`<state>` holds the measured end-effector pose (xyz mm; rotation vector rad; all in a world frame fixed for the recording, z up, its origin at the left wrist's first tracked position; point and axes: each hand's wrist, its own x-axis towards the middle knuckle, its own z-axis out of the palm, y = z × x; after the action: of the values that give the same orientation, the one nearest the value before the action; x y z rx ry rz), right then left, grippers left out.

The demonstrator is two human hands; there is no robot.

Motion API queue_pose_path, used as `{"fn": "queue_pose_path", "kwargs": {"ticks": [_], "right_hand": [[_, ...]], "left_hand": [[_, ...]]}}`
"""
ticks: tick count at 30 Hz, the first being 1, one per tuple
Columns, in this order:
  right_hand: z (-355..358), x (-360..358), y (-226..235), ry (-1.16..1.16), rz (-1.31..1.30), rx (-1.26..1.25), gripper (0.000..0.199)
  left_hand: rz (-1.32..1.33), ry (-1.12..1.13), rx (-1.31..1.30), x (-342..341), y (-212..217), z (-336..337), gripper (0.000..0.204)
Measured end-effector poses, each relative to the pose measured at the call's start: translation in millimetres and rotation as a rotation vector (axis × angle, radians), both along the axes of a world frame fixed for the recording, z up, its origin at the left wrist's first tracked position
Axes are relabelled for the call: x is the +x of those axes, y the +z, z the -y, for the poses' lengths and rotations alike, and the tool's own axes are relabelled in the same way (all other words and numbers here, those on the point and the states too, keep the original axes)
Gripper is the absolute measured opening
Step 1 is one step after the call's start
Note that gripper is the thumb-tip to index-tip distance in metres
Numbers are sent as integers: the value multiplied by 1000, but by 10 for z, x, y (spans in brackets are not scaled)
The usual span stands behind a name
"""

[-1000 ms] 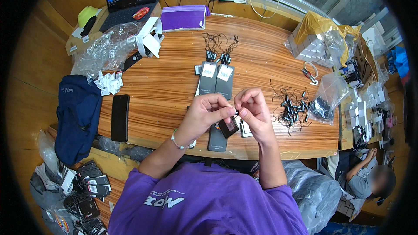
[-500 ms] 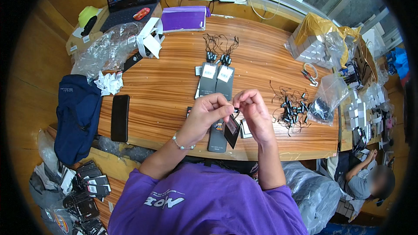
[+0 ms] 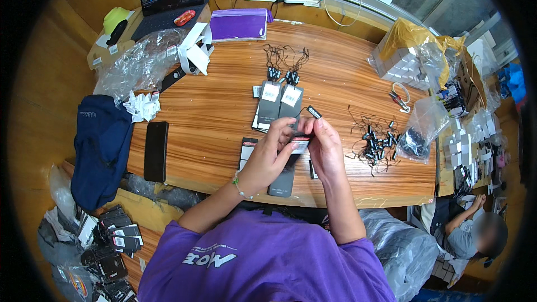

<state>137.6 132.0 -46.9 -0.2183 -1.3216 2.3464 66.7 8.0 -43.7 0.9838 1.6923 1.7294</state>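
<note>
Over the front middle of the table, my left hand (image 3: 273, 148) is closed on a small dark hang tag (image 3: 300, 145) with a white and red label. My right hand (image 3: 326, 148) pinches a black string with a small seal (image 3: 314, 112) that sticks up above its fingers, close against the tag. Whether the string runs through the tag is hidden by the fingers. Beneath my hands lies a grey card tag (image 3: 282, 183). Farther back, two stacks of grey tags (image 3: 268, 103) lie side by side, their black strings fanned out behind. More dark tags (image 3: 248, 148) lie left of my hands.
A pile of black strings with seals (image 3: 377, 144) lies right, beside a plastic bag (image 3: 419, 128) and pliers (image 3: 398, 99). A phone (image 3: 155, 151) and navy cloth bag (image 3: 100, 151) are left. Behind are a laptop (image 3: 170, 0) and purple folder (image 3: 239, 24). Another person (image 3: 464, 229) sits right.
The tag has turned from hanging below my fingers to lying between my hands, its labelled side showing. The seal now sticks up above my right fingers.
</note>
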Motion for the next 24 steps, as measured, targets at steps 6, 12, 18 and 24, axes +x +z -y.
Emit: {"fn": "queue_pose_path", "kwargs": {"ticks": [6, 12, 18, 24], "right_hand": [[-241, -220, 55, -4, 65, -145, 21], [-837, -921, 314, -57, 59, 11, 19], [-1310, -1716, 412, -115, 147, 74, 19], [-1380, -2084, 257, 16, 165, 103, 23]], "left_hand": [[-156, -44, -112, -220, -107, -36, 37], [42, -40, -133, -864, -225, -126, 26], [-18, -70, -123, -1377, -473, -396, 26], [-381, 124, -358, -1374, -466, -456, 26]]}}
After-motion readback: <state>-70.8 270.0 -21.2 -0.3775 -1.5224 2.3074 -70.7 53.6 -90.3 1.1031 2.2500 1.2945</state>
